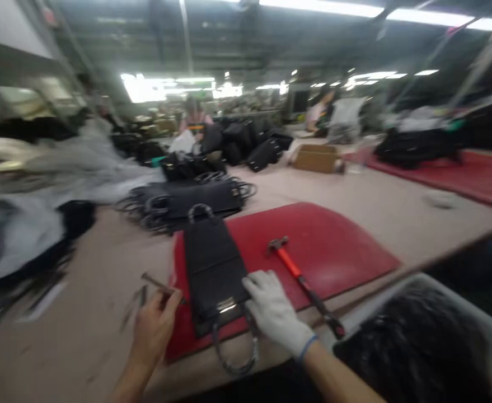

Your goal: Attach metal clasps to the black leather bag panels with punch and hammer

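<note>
A black handbag (pixel 214 260) lies flat on a red mat (pixel 313 240), one looped handle at its far end and another at its near end. A shiny metal plate (pixel 226 305) sits near the bag's close end. My left hand (pixel 155 322), bare, is closed around a thin metal rod (pixel 158 284), left of the bag; blur hides the rod's exact kind. In a white glove with a blue cuff, my right hand (pixel 273 308) rests with fingers stretched along the bag's right edge. A claw hammer (pixel 294 267) with a red and black handle lies right of that hand.
Behind the mat is a stack of black bag pieces with handles (pixel 182 198). More black bags (pixel 246 140) and a brown box (pixel 316 158) stand farther back. White plastic wrapping (pixel 73 162) covers the left. A bin with black plastic (pixel 413 336) is at the lower right.
</note>
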A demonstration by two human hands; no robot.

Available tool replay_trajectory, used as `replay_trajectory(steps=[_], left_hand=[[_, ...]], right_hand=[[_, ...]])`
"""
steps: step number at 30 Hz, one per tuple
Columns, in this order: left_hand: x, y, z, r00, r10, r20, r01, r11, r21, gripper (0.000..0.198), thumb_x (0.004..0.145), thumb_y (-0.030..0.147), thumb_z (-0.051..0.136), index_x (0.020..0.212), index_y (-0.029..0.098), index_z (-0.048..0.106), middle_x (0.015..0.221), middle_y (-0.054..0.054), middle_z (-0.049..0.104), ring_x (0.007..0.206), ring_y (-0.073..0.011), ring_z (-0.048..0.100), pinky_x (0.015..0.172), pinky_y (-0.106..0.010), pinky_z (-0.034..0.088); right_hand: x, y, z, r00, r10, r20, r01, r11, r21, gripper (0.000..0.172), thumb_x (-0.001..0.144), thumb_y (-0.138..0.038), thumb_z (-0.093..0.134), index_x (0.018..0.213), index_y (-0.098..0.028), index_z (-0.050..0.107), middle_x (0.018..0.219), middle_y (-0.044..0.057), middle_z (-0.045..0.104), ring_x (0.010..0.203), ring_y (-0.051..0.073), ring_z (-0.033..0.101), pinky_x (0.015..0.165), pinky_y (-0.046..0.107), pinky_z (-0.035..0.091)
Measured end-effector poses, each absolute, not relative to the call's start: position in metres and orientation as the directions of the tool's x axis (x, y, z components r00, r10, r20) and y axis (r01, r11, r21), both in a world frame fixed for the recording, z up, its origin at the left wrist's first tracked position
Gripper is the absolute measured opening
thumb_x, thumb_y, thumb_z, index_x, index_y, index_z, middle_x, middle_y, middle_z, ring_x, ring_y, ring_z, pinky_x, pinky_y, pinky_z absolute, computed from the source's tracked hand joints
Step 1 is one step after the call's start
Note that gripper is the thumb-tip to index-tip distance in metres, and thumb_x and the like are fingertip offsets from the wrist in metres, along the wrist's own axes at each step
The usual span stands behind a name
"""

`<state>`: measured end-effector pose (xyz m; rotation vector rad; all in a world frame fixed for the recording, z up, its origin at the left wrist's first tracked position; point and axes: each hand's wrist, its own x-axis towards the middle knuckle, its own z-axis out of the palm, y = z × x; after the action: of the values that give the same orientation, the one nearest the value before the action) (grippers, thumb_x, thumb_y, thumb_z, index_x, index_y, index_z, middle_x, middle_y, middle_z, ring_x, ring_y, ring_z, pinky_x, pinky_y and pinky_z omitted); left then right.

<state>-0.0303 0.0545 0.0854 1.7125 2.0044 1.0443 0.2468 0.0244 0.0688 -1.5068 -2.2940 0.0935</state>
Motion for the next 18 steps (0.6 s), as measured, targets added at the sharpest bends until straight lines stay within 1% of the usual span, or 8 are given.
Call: replay_trajectory(steps=[2,4,5,6,9,11,15,18], left_hand=[[-0.095,0.038,0.083,-0.321,0.941,0.109,0.838,0.229,0.496,0.034,0.095,0.042,0.054,0.079,0.017,0.070,0.075,-0.005,0.073,0.074,-0.0217,0.070,0.069,-0.029,0.051],[-0.143,0.033,0.083,-0.402,0.916,-0.004,0.884,0.390,0.257,0.037,0.097,0.042,0.048,0.077,0.018,0.069,0.080,-0.008,0.076,0.081,-0.0231,0.071,0.070,-0.029,0.048],[-0.162,0.032,0.082,-0.451,0.892,-0.034,0.876,0.450,0.175,0.038,0.096,0.043,0.048,0.077,0.018,0.070,0.082,-0.010,0.077,0.084,-0.0244,0.072,0.070,-0.029,0.047],[-0.178,0.031,0.081,-0.495,0.867,-0.057,0.860,0.498,0.114,0.039,0.096,0.043,0.048,0.077,0.018,0.070,0.084,-0.011,0.077,0.086,-0.0257,0.073,0.069,-0.029,0.046],[-0.211,0.028,0.077,-0.567,0.817,-0.109,0.818,0.573,0.039,0.036,0.093,0.042,0.053,0.073,0.018,0.071,0.081,-0.013,0.077,0.085,-0.0280,0.074,0.067,-0.030,0.046],[-0.220,0.024,0.074,-0.578,0.803,-0.143,0.812,0.584,0.001,0.034,0.091,0.039,0.056,0.073,0.016,0.072,0.080,-0.015,0.077,0.083,-0.0287,0.074,0.067,-0.030,0.047],[-0.206,0.018,0.068,-0.525,0.844,-0.112,0.851,0.524,-0.039,0.033,0.097,0.032,0.050,0.101,0.009,0.073,0.111,-0.023,0.073,0.105,-0.0333,0.071,0.082,-0.036,0.050],[-0.164,0.017,0.062,-0.308,0.951,-0.014,0.948,0.309,0.072,0.030,0.101,0.029,0.046,0.111,0.012,0.069,0.119,-0.018,0.070,0.109,-0.0300,0.067,0.089,-0.037,0.051]], right_hand=[[0.238,0.036,0.051,-0.353,0.885,0.303,0.828,0.447,-0.339,0.040,0.096,-0.023,0.056,0.136,-0.017,0.061,0.136,0.017,0.061,0.128,0.035,0.055,0.115,0.064,0.035],[0.242,0.050,0.036,-0.365,0.871,0.329,0.799,0.474,-0.369,0.041,0.096,-0.022,0.049,0.133,-0.012,0.064,0.134,0.022,0.062,0.127,0.040,0.054,0.112,0.070,0.034],[0.244,0.055,0.030,-0.362,0.864,0.349,0.795,0.482,-0.368,0.042,0.097,-0.025,0.046,0.132,-0.010,0.065,0.133,0.023,0.062,0.126,0.041,0.054,0.111,0.071,0.035],[0.247,0.058,0.024,-0.369,0.844,0.390,0.809,0.498,-0.311,0.043,0.099,-0.028,0.044,0.131,-0.010,0.066,0.132,0.022,0.063,0.125,0.041,0.055,0.109,0.069,0.037],[0.251,0.063,0.015,-0.406,0.790,0.459,0.826,0.533,-0.185,0.046,0.100,-0.034,0.040,0.130,-0.011,0.066,0.129,0.020,0.065,0.122,0.040,0.058,0.107,0.066,0.042],[0.251,0.063,0.011,-0.412,0.776,0.477,0.829,0.537,-0.158,0.046,0.101,-0.035,0.040,0.130,-0.012,0.066,0.128,0.019,0.065,0.121,0.040,0.059,0.107,0.065,0.042],[0.253,0.062,0.012,-0.399,0.785,0.474,0.804,0.548,-0.231,0.039,0.100,-0.034,0.046,0.130,-0.017,0.065,0.129,0.015,0.066,0.118,0.035,0.061,0.110,0.061,0.041],[0.256,0.058,0.020,-0.446,0.787,0.427,0.752,0.588,-0.298,0.033,0.099,-0.029,0.050,0.127,-0.020,0.065,0.126,0.011,0.068,0.116,0.028,0.062,0.115,0.055,0.037]])
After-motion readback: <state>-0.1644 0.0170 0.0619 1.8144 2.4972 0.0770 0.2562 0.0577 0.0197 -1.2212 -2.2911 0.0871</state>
